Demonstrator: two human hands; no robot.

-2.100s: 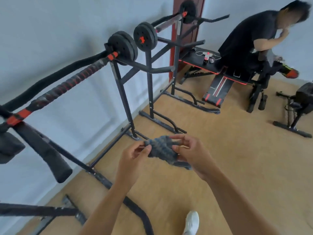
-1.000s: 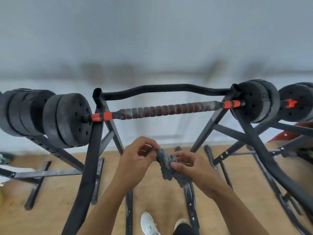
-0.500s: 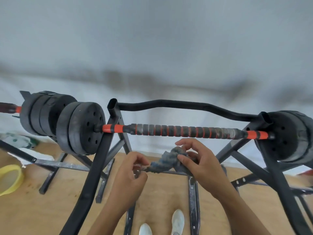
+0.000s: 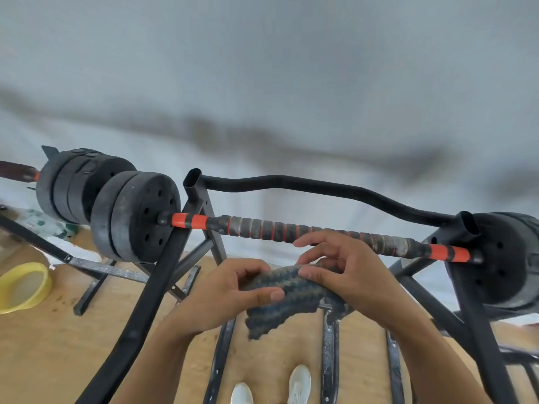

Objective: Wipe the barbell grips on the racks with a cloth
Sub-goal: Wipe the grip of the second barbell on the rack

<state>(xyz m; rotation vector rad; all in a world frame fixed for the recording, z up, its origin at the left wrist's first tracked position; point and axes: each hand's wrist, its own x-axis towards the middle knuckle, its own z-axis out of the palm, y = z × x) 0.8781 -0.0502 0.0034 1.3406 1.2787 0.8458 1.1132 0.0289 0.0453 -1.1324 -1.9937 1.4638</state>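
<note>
Two hands share one cloth (image 4: 291, 298) in the head view, the only view given. The left hand (image 4: 230, 298) pinches its near end, thumb on top and fingers curled beneath. The right hand (image 4: 350, 275) pinches the far end between thumb and lower fingers, with its forefinger stretched upward.

Half a second ago the cloth was a bunched wad between the hands. Now it is drawn out into a flat band, with one corner hanging below the hold. The hands have also risen. The barbell grip (image 4: 262, 230), ribbed black and red, now runs just above the hold, and the right forefinger crosses it in the picture. Whether that finger touches the bar I cannot tell. The cloth itself is still apart from the bar.

Left of the hold stand the weight plates (image 4: 137, 217) and the rack (image 4: 163, 287) upright. Farther left, a yellow bowl (image 4: 23, 287) lies on the floor. Beneath the hold, the person's white shoes (image 4: 299, 383) show.

I judge the preparing is done and the wiping has not begun. The spread band looks ready to be laid over the bar and drawn along it.
</note>
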